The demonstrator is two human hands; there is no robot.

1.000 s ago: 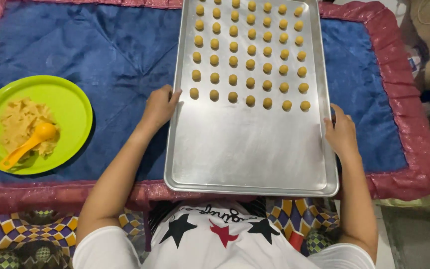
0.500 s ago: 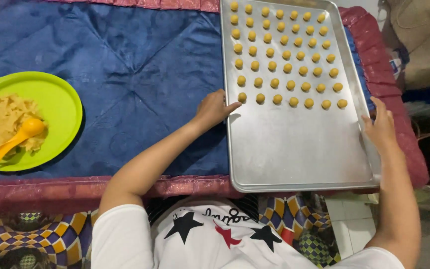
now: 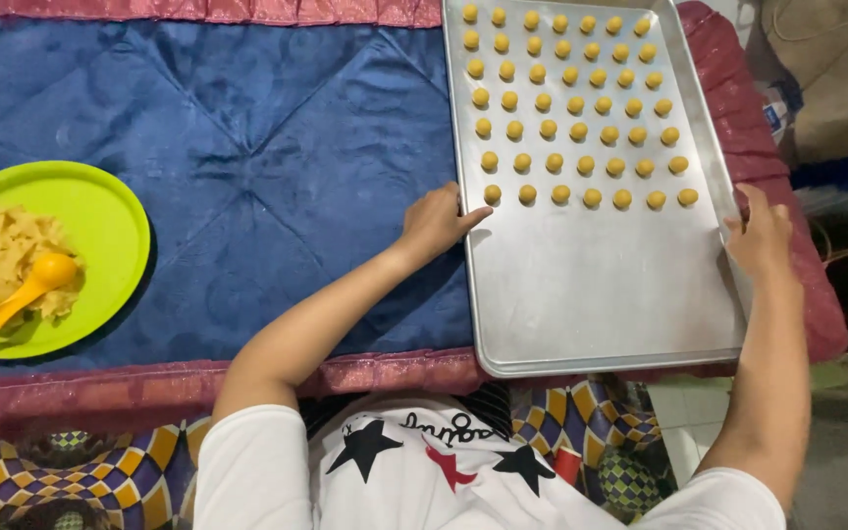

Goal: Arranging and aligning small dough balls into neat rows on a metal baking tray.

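Blue quilted cloth (image 3: pixel 247 128) with a shiny maroon border covers the surface where the person sits, and a patterned mat of purple, yellow and white diamonds shows below the cloth's near edge. On the right half of the cloth lies a large silver baking tray (image 3: pixel 601 294). Its far part holds rows of small round yellow dough balls (image 3: pixel 566 103); its near part is bare metal.

The left hand (image 3: pixel 436 221) rests at the tray's left rim, with the fingers (image 3: pixel 468 218) loosely curled and their tips laid over the rim, just beside the nearest dough ball in the last row. The right hand (image 3: pixel 763 236) is pressed to the tray's right rim, its fingers (image 3: pixel 753 201) held close together and nearly straight along the edge. Neither hand is closed around anything else.

Well apart to the left, a lime green plate (image 3: pixel 100 216) sits on the cloth, carrying a heap of pale yellow dough (image 3: pixel 2 255) and an orange spoon (image 3: pixel 22 294) lying across it.
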